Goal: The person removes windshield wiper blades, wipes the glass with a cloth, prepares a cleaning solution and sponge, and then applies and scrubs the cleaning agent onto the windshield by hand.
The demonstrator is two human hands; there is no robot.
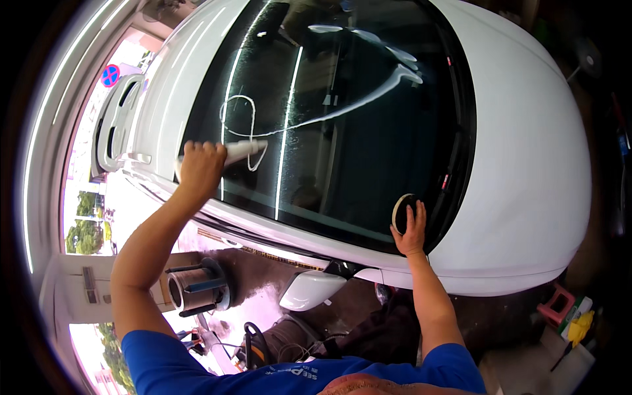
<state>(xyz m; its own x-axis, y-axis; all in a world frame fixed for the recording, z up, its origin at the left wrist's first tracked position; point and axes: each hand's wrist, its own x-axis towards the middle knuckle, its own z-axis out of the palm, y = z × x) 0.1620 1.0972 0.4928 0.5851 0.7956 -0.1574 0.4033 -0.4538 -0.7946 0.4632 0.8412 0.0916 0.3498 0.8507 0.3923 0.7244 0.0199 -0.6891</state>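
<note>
My left hand (202,165) grips a white squeeze bottle (242,149) tilted over the upper part of a white car's windshield (365,148). From near its nozzle, a thin looping line of white liquid (316,120) runs across the glass and widens toward the far side. More white streaks (365,35) lie beyond it. My right hand (412,229) is at the windshield's lower near corner. It holds a round applicator pad (406,213) with a dark back and a pale rim, by the glass. Fingers and palm hide part of the pad.
The hood (528,148) extends right, the roof (173,74) left. Wiper arms (452,133) run along the windshield's base. A side mirror (313,290) juts toward me. Below are a cylindrical stand (195,287), a vacuum-like machine (276,340), and a pink stool (558,305) beside a yellow cloth (580,327).
</note>
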